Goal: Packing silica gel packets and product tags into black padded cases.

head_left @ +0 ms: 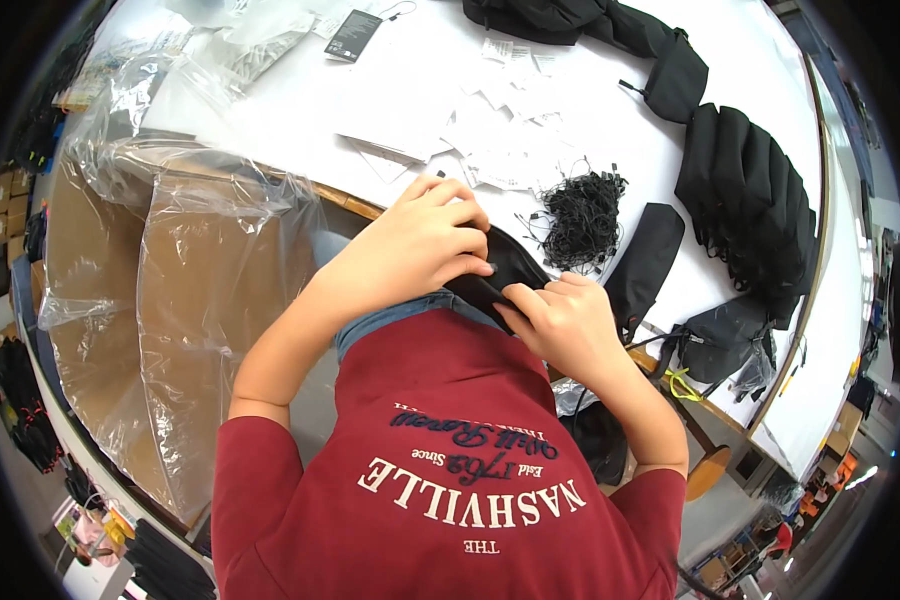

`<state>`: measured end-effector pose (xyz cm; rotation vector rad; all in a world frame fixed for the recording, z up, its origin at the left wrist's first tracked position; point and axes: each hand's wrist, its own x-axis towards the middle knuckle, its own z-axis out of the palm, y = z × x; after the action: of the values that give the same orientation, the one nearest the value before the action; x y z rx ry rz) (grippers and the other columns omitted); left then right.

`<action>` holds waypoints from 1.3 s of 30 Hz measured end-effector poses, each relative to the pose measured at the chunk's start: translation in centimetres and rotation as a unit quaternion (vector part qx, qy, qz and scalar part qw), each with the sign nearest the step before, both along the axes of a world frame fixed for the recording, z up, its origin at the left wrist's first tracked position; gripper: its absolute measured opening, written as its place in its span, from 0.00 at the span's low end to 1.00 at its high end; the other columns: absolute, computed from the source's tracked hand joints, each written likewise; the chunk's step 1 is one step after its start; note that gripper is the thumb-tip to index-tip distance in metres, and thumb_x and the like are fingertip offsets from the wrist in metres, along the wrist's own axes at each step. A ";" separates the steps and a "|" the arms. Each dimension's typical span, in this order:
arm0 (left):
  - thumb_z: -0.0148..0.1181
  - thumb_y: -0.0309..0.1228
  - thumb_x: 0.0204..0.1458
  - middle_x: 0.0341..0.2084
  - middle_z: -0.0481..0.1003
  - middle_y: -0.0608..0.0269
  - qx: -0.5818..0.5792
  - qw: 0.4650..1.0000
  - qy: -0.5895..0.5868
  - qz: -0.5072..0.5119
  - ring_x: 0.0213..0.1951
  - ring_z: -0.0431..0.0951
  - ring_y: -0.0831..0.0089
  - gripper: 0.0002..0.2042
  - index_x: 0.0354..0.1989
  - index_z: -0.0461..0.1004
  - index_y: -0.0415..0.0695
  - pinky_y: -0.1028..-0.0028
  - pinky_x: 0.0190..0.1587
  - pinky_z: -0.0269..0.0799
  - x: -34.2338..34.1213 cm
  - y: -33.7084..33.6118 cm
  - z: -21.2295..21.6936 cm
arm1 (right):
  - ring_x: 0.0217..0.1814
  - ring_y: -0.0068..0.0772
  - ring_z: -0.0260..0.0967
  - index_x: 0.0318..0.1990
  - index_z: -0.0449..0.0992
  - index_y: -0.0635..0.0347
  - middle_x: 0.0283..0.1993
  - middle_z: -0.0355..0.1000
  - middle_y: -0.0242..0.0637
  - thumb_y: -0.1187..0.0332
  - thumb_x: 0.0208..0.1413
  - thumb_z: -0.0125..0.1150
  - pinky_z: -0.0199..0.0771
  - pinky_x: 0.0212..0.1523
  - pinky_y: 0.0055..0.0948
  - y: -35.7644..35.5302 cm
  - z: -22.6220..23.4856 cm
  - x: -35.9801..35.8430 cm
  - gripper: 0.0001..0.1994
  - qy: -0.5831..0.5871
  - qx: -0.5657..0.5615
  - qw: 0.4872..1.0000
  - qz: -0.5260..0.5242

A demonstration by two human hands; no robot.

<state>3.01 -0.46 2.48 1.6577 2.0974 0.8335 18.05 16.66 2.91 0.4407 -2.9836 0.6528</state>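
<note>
Close to my body, at the table's front edge, I hold a small black pouch with both hands. My left hand grips its left side, fingers curled over the edge. The fingers of my right hand pinch its near right edge. The pouch looks spread a little between my hands; part of it is hidden behind my fingers. Just beyond my right hand lies a tangled heap of thin black tag strings. Beside that heap rests another black pouch, lying flat.
Several black pouches stand in a row along the table's right side. White paper tags are scattered mid-table, with a black card tag farther back. Clear plastic covers cardboard at the left. A black bag sits at the right front.
</note>
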 end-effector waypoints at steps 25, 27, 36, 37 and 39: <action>0.63 0.24 0.49 0.38 0.76 0.63 0.315 0.519 -0.716 0.344 0.40 0.76 0.73 0.15 0.46 0.72 0.40 0.73 0.44 0.73 3.9 1.1 -1.1 | 0.19 0.10 0.47 0.24 0.64 0.60 0.19 0.55 0.19 0.67 0.65 0.46 0.44 0.20 0.17 -2.7 -2.7 1.6 0.15 0.004 -0.529 0.761 -0.375; 0.63 0.24 0.48 0.37 0.76 0.63 0.321 0.550 -0.692 0.340 0.39 0.77 0.74 0.15 0.46 0.73 0.40 0.74 0.44 0.73 3.7 1.2 -0.8 | 0.23 0.11 0.52 0.26 0.65 0.60 0.22 0.57 0.23 0.68 0.64 0.48 0.49 0.24 0.16 -2.6 -3.2 1.8 0.13 -0.058 -0.464 0.816 -0.339; 0.67 0.22 0.43 0.41 0.76 0.58 0.175 0.670 -0.674 0.255 0.41 0.76 0.75 0.22 0.49 0.71 0.34 0.76 0.45 0.73 4.2 0.2 0.1 | 0.26 0.20 0.69 0.43 0.73 0.64 0.47 0.72 0.40 0.78 0.49 0.63 0.65 0.23 0.17 0.8 2.7 -4.3 0.12 0.177 -0.326 0.891 -0.261; 0.67 0.22 0.43 0.41 0.76 0.58 0.175 0.671 -0.675 0.254 0.41 0.76 0.75 0.22 0.49 0.71 0.34 0.76 0.45 0.73 4.3 0.1 0.2 | 0.26 0.20 0.69 0.41 0.74 0.63 0.42 0.73 0.37 0.78 0.48 0.63 0.64 0.22 0.18 1.0 2.2 -4.4 0.11 0.172 -0.288 0.909 -0.248; 0.67 0.22 0.43 0.40 0.76 0.59 0.186 0.664 -0.671 0.272 0.40 0.76 0.75 0.22 0.48 0.71 0.34 0.76 0.44 0.73 4.5 -0.1 0.3 | 0.22 0.20 0.67 0.36 0.74 0.61 0.28 0.73 0.30 0.78 0.47 0.65 0.60 0.19 0.19 0.7 1.9 -4.6 0.08 0.185 -0.247 0.918 -0.248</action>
<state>7.48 -0.52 2.82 0.0534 1.2044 1.9289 13.43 17.41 4.85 -0.2028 -2.3065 1.0664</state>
